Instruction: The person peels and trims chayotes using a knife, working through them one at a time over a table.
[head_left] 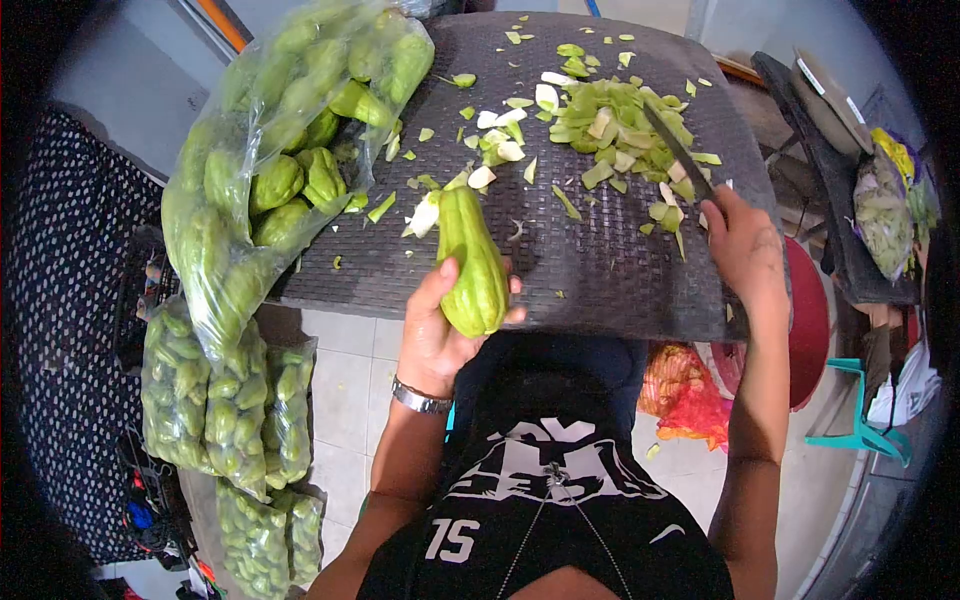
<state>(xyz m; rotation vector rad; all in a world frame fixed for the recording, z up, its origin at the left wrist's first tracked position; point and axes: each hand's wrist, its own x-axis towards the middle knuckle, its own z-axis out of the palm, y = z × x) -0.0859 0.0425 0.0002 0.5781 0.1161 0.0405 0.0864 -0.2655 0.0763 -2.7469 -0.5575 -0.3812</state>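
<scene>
A whole green chayote [472, 262] rests in my left hand [440, 325], held above the table's near edge with its narrow end pointing away from me. My right hand [742, 240] is closed round the handle of a knife [680, 150], whose blade points up and left over a heap of green peelings [610, 125]. White and pale green cut pieces [495, 150] lie on the dark woven table [540, 270] between the chayote and the heap. A large open plastic bag of chayotes [280, 180] covers the table's left side.
Filled clear bags of small green chayotes [205, 400] stand below the table at the left. Beneath the right side are a red net bag [690, 395] and a round red object [805, 325]. A teal stool [855, 425] and a side shelf [870, 270] are at the right.
</scene>
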